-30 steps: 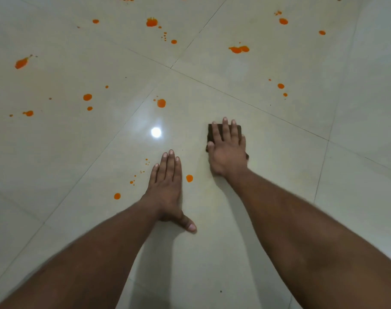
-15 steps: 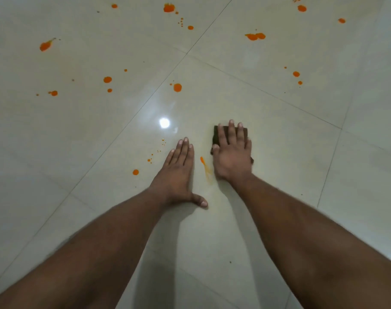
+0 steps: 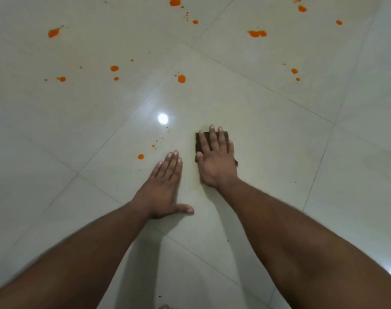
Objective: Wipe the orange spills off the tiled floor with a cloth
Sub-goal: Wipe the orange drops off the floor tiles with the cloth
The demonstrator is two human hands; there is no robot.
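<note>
My right hand (image 3: 215,158) lies flat with straight fingers on a dark brown folded cloth (image 3: 199,141), pressing it onto the cream tiled floor (image 3: 268,134). Only the cloth's far and left edges show past the fingers. My left hand (image 3: 164,188) rests flat on the floor just left of it, thumb spread toward me. A small orange drop (image 3: 140,156) lies left of my left fingertips, with tiny specks (image 3: 154,146) beyond it. A faint yellowish smear (image 3: 195,181) marks the tile between my hands. Larger orange spills (image 3: 181,78) dot the tiles farther out.
More orange blots lie at the far left (image 3: 54,32), far middle (image 3: 175,1) and far right (image 3: 257,33). Grout lines (image 3: 257,82) cross the floor diagonally. A lamp's bright reflection (image 3: 163,118) shines on the tile ahead of my left hand.
The orange drop between my hands was smeared and then wiped away, leaving a faint yellowish trace. The right hand and cloth swept over it and back; the left hand stayed planted.
</note>
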